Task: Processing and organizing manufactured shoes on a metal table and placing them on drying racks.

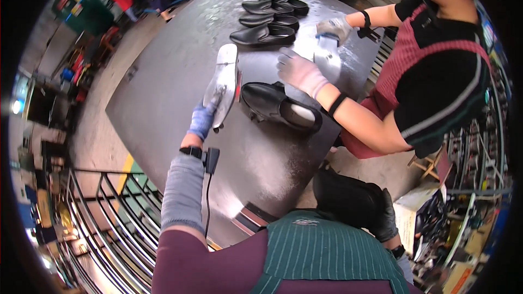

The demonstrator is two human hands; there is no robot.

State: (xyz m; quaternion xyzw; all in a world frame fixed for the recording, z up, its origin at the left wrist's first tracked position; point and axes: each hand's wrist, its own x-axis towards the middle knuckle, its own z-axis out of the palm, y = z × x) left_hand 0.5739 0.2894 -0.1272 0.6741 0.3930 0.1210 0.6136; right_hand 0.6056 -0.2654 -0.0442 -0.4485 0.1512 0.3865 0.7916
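My left hand [202, 120], in a grey-blue glove, grips the heel end of a silver shoe-shaped last [222, 76] over the metal table. A line crosses the last near its toe, and something red shows at its right side. Down by my green striped apron, my right hand [388, 219] in a dark glove holds a black shoe [348, 198]; its fingers are partly hidden. Just right of the last lies another black shoe [280, 106] with a pale insole. Several black slip-on shoes [264, 34] stand in a row farther back.
Across the table's [163, 92] right side, a co-worker in a red apron [400, 54] handles a silver piece [327, 60] with white-gloved hands [302, 73]. Black metal railings [109, 207] stand at lower left. Racks of shoe forms [474, 147] line the right.
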